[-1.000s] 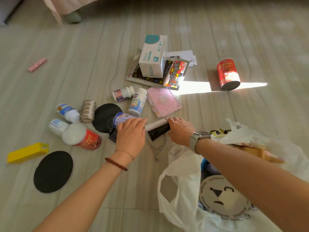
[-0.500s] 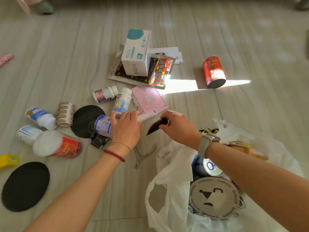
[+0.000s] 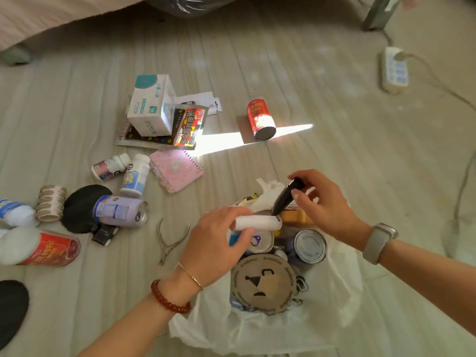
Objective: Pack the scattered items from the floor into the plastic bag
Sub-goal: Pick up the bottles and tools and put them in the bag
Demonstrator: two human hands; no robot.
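The white plastic bag (image 3: 342, 292) lies open on the floor at lower right, with cans, a round brown disc (image 3: 262, 283) and other items inside. My left hand (image 3: 216, 243) grips a white tube (image 3: 257, 223) above the bag's mouth. My right hand (image 3: 322, 202) holds a black tube (image 3: 284, 195), its tip pointing down into the bag beside the white tube. Scattered on the floor to the left are a pink notebook (image 3: 177, 168), metal nippers (image 3: 170, 240), a lilac can (image 3: 121, 211), two small bottles (image 3: 135, 175), a white box (image 3: 153, 104) and a red can (image 3: 260, 119).
A red can with a white lid (image 3: 41, 248), a thread spool (image 3: 50, 203), black discs (image 3: 79, 210) and a small black item (image 3: 104, 234) lie at the left. A power strip (image 3: 394, 69) with its cable runs along the right. A bed edge (image 3: 51, 19) spans the top left.
Both hands lifted the white tube and the black tube off the floor and carried them right, over the bag's mouth. The view shifted right.
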